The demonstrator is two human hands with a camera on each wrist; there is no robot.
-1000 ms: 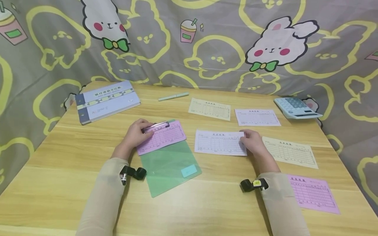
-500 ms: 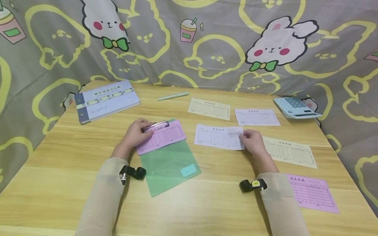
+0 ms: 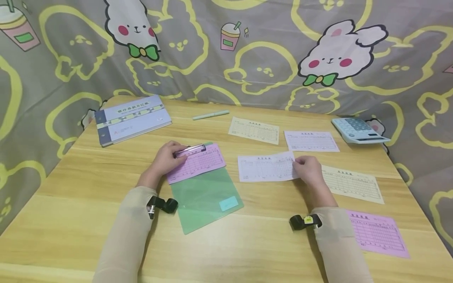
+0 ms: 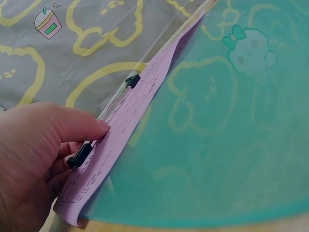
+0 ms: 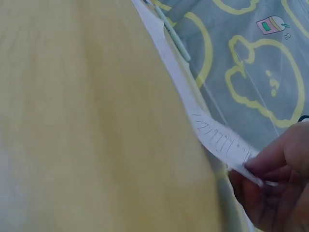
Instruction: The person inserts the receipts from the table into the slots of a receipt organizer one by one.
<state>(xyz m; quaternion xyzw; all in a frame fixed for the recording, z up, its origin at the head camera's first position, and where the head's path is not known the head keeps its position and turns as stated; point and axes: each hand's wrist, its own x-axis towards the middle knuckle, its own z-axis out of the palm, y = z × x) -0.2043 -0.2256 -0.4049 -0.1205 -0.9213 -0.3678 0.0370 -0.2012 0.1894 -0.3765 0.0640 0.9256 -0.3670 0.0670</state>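
Note:
A green clipboard (image 3: 207,204) lies at an angle on the table, with a pink form (image 3: 198,163) under its metal clip (image 3: 191,151). My left hand (image 3: 165,160) grips the clipboard's top left part. In the left wrist view the thumb (image 4: 89,126) presses beside the clip and the other fingers are partly hidden behind it. Right of the clipboard, my right hand (image 3: 308,169) pinches a white form (image 3: 265,167) by its right end. That form bends slightly in the right wrist view, held between thumb and fingers.
Two cream forms (image 3: 254,130) (image 3: 354,184), another white form (image 3: 311,141) and a pink form (image 3: 379,234) lie on the right side. A calculator (image 3: 359,129) stands at the back right. A pen (image 3: 210,115) and a blue ledger (image 3: 133,120) lie at the back, before a patterned curtain (image 3: 265,67).
The white form in my right hand first moved slightly away from me, then turned so that its right end sits higher in view. My left hand keeps its grip on the clipboard.

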